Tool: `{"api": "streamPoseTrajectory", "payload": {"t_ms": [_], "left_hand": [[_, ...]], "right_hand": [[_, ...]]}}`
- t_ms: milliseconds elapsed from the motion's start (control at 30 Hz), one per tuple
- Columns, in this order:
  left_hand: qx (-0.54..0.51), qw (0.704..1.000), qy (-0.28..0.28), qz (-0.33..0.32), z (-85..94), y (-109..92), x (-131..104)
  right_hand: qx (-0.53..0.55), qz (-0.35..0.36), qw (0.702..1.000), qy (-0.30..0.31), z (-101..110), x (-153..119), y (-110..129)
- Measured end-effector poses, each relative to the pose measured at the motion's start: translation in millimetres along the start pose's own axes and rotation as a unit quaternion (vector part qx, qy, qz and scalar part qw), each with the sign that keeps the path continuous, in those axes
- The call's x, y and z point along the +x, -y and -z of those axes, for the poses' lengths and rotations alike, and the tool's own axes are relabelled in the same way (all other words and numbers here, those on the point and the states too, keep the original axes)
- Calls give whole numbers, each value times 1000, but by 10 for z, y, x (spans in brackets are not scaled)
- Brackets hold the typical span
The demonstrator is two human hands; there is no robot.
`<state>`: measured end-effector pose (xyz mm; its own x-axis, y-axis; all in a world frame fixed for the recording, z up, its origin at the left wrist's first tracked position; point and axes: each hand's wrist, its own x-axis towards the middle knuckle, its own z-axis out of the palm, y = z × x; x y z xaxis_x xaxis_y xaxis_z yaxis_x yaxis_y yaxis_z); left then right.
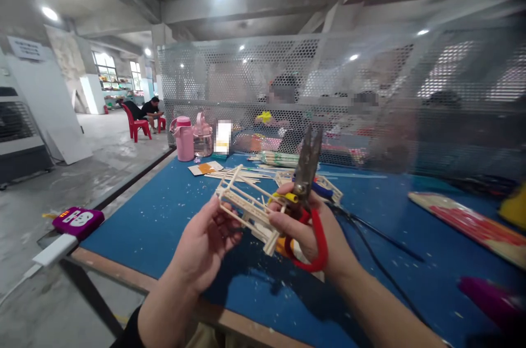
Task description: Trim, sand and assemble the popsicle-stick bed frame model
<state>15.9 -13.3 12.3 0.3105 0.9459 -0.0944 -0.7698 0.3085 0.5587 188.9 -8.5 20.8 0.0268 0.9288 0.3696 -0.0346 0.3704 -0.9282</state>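
Note:
My left hand is closed on one end of a small frame of pale wooden sticks, held tilted above the blue table top. My right hand grips red-handled scissors, their dark blades pointing up and slightly parted. The thumb and fingers of this hand also touch the other end of the stick frame. Close to those fingers is a yellow tube-like piece whose kind I cannot make out. Behind the right hand, another stick piece and a blue object are partly hidden.
Loose sticks and a card lie farther back. A pink flask and a clear jug stand at the back left. A perforated screen borders the table. A purple power strip sits at the left edge; a cable runs right.

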Motion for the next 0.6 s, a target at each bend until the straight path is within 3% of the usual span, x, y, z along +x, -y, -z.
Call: {"api": "streamPoseTrajectory", "payload": {"t_ms": [133, 233, 367, 467, 600], "left_hand": [[-117, 990, 5, 82, 21, 0, 36], [-180, 982, 0, 60, 85, 35, 63], [-207, 978, -33, -5, 162, 71, 69], [-190, 980, -46, -40, 172, 82, 74], [-168, 982, -62, -64, 138, 75, 90]], "right_hand": [[-68, 73, 995, -2, 26, 6, 11], [-130, 146, 981, -5, 31, 14, -29], [-227, 208, 949, -63, 68, 18, -139], [-341, 265, 899, -74, 151, 19, -199], [-444, 375, 813, -29, 313, 22, -151]]}}
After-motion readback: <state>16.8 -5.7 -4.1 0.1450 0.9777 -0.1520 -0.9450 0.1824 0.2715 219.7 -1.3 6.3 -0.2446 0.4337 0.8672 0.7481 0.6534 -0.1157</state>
